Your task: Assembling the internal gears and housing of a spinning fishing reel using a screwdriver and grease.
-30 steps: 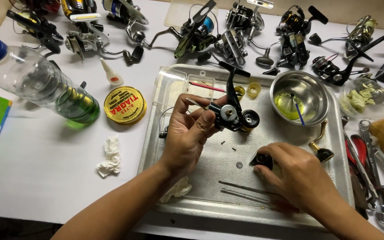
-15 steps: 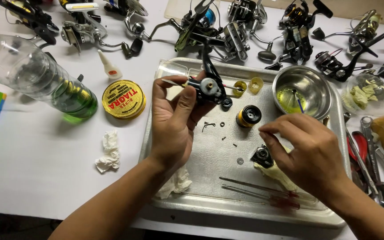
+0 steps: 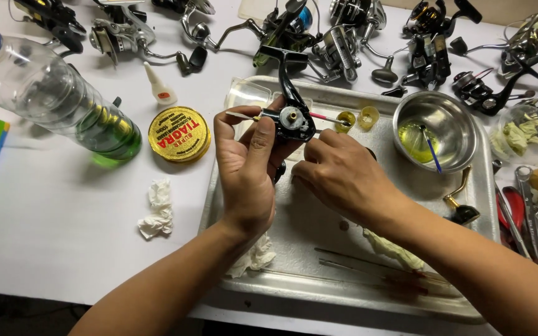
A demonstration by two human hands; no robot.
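Tray (image 3: 496, 249) right half open; reels (image 3: 344, 37) crowd behind.

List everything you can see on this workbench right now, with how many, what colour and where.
reel body: one, black, held above the tray
metal tray: one, silver, centre
steel bowl: one, yellowish liquid inside, tray's far right
round tin: one, gold, left of the tray
plastic bottle: one, clear with green liquid, lying far left
tissue wads: several, white, on the table and tray
fishing reels: many, dark, along the far edge
left hand: grips the reel body
right hand: fingertips at the reel body
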